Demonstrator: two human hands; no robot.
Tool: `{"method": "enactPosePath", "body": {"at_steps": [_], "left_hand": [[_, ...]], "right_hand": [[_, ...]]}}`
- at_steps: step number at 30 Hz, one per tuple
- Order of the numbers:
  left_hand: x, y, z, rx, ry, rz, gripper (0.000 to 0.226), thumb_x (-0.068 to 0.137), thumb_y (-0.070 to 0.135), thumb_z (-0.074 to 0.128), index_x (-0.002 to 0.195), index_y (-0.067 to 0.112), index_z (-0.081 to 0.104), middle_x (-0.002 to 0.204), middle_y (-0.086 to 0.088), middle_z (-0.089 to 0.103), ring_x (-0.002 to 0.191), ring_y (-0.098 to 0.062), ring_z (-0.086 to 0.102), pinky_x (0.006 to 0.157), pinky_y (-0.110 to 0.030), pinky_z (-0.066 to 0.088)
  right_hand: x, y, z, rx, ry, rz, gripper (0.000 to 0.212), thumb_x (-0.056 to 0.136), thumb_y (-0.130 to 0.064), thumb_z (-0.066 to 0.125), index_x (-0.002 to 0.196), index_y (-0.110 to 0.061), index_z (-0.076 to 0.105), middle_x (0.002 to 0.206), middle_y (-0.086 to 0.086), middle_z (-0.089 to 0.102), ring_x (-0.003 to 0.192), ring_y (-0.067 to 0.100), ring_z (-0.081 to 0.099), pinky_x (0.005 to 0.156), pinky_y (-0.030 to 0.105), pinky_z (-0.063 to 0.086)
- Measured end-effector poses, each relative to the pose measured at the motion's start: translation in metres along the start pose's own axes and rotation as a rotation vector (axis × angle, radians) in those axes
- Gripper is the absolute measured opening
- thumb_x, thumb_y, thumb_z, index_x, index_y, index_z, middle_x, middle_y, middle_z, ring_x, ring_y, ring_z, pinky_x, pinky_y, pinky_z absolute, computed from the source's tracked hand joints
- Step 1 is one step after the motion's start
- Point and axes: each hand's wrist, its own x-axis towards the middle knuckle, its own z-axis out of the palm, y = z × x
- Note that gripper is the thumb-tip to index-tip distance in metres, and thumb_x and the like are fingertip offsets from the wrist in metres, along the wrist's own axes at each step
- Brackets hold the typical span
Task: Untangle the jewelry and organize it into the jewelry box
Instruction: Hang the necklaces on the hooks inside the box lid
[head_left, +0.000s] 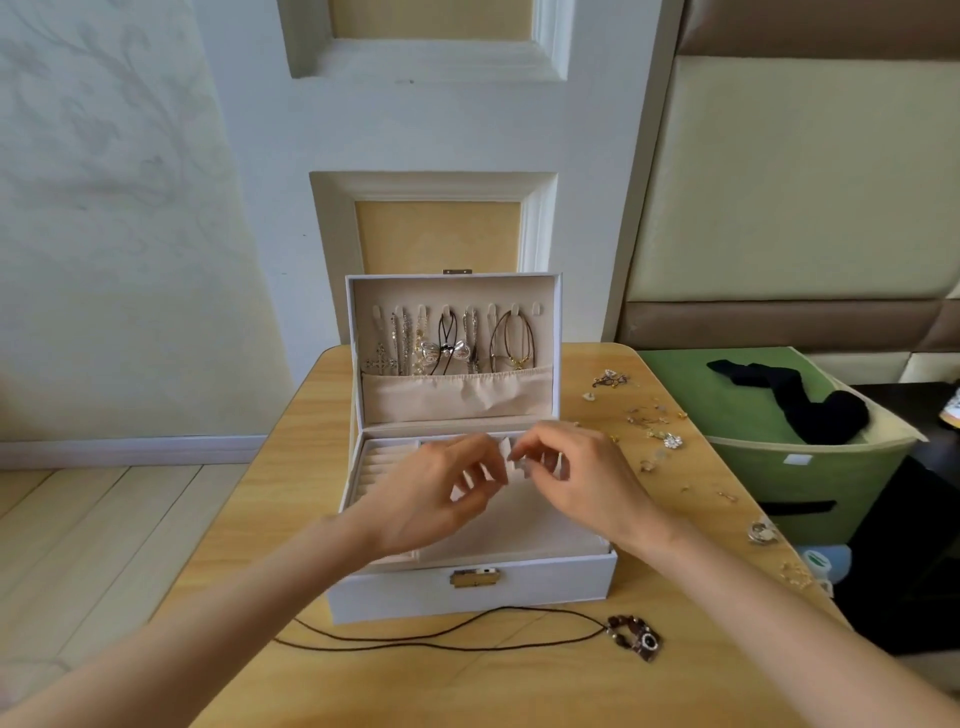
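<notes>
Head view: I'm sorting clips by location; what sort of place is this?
Probably a home bedroom: padded wall panels, a green basket holding dark clothing, a jewelry box on a wooden table.

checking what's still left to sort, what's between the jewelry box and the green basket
In the head view, loose small jewelry lies scattered on the wooden table between the jewelry box and the green basket.
</notes>
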Motion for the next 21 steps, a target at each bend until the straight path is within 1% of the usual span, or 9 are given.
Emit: {"method": "enactPosePath", "body": {"at_steps": [3, 5, 7, 9, 12, 14, 17, 19, 21], "left_hand": [[-0.029, 0.007, -0.001, -0.046, -0.061, -0.001, 0.009, 0.088, 0.016, 0.056, 0.096, 0.014, 0.059, 0.09, 0.01, 0.065, 0.079, -0.004, 0.061, 0.071, -0.026, 0.052], [-0.046, 0.006, -0.001, -0.024, -0.082, 0.011, 0.01, 0.086, 0.007, 0.055, 0.094, 0.014, 0.056, 0.097, 0.008, 0.063, 0.083, -0.004, 0.059, 0.075, -0.025, 0.05], [-0.055, 0.004, -0.003, -0.019, -0.104, 0.025, 0.022, 0.08, -0.003, 0.049, 0.091, 0.016, 0.054, 0.101, 0.006, 0.061, 0.087, -0.006, 0.057, 0.077, -0.023, 0.048], [-0.058, 0.002, -0.006, -0.082, -0.111, -0.004, 0.029, 0.074, -0.008, 0.045, 0.086, 0.015, 0.057, 0.102, 0.004, 0.062, 0.09, -0.009, 0.059, 0.079, -0.022, 0.047], [-0.057, 0.001, -0.011, -0.189, -0.123, -0.072, 0.026, 0.075, -0.007, 0.047, 0.077, 0.013, 0.063, 0.102, 0.002, 0.065, 0.095, -0.011, 0.061, 0.082, -0.024, 0.048], [-0.059, 0.001, -0.012, -0.225, -0.158, -0.096, 0.027, 0.076, -0.004, 0.047, 0.072, 0.015, 0.066, 0.103, 0.002, 0.064, 0.096, -0.014, 0.061, 0.082, -0.03, 0.049], [-0.06, 0.002, -0.011, -0.233, -0.207, -0.116, 0.033, 0.074, -0.003, 0.046, 0.069, 0.02, 0.069, 0.104, 0.009, 0.061, 0.092, -0.022, 0.061, 0.08, -0.044, 0.047], [-0.06, 0.005, -0.012, -0.249, -0.208, -0.129, 0.034, 0.074, -0.002, 0.046, 0.071, 0.022, 0.07, 0.104, 0.011, 0.061, 0.093, -0.022, 0.061, 0.08, -0.047, 0.046], [-0.059, 0.009, -0.013, -0.277, -0.202, -0.146, 0.034, 0.075, -0.001, 0.047, 0.073, 0.023, 0.07, 0.103, 0.009, 0.062, 0.095, -0.019, 0.06, 0.08, -0.047, 0.046]], "right_hand": [[-0.018, -0.016, -0.004, 0.013, -0.028, -0.135, 0.003, 0.08, -0.018, 0.063, 0.08, -0.02, 0.066, 0.08, -0.012, 0.057, 0.079, 0.004, 0.052, 0.071, 0.021, 0.044], [-0.03, -0.025, -0.006, -0.009, -0.025, -0.185, 0.007, 0.081, -0.023, 0.061, 0.079, -0.021, 0.067, 0.068, -0.012, 0.055, 0.065, -0.002, 0.046, 0.062, 0.017, 0.042], [-0.041, -0.034, -0.004, -0.002, -0.111, -0.197, 0.011, 0.083, -0.027, 0.06, 0.081, -0.023, 0.07, 0.053, -0.015, 0.05, 0.048, -0.007, 0.038, 0.053, 0.006, 0.032], [-0.048, -0.04, 0.0, -0.011, -0.201, -0.204, 0.013, 0.084, -0.027, 0.059, 0.084, -0.026, 0.071, 0.045, -0.014, 0.048, 0.041, -0.001, 0.038, 0.049, 0.002, 0.024], [-0.047, -0.042, 0.002, -0.069, -0.226, -0.229, 0.017, 0.083, -0.022, 0.056, 0.086, -0.028, 0.072, 0.043, -0.011, 0.051, 0.04, 0.008, 0.044, 0.046, 0.007, 0.023], [-0.045, -0.045, 0.001, -0.083, -0.27, -0.255, 0.019, 0.081, -0.016, 0.058, 0.085, -0.028, 0.073, 0.046, -0.011, 0.057, 0.04, 0.01, 0.047, 0.045, 0.012, 0.03], [-0.05, -0.051, 0.006, -0.123, -0.426, -0.273, 0.022, 0.086, -0.021, 0.057, 0.101, -0.028, 0.072, 0.069, -0.006, 0.071, 0.054, 0.01, 0.058, 0.061, 0.02, 0.045], [-0.057, -0.057, 0.017, -0.196, -0.548, -0.201, 0.033, 0.094, -0.034, 0.051, 0.126, -0.027, 0.058, 0.095, 0.005, 0.072, 0.083, 0.018, 0.063, 0.084, 0.028, 0.044], [-0.062, -0.066, 0.029, -0.257, -0.646, -0.116, 0.043, 0.096, -0.038, 0.048, 0.136, -0.025, 0.046, 0.11, 0.012, 0.067, 0.102, 0.027, 0.058, 0.094, 0.035, 0.039]]}}
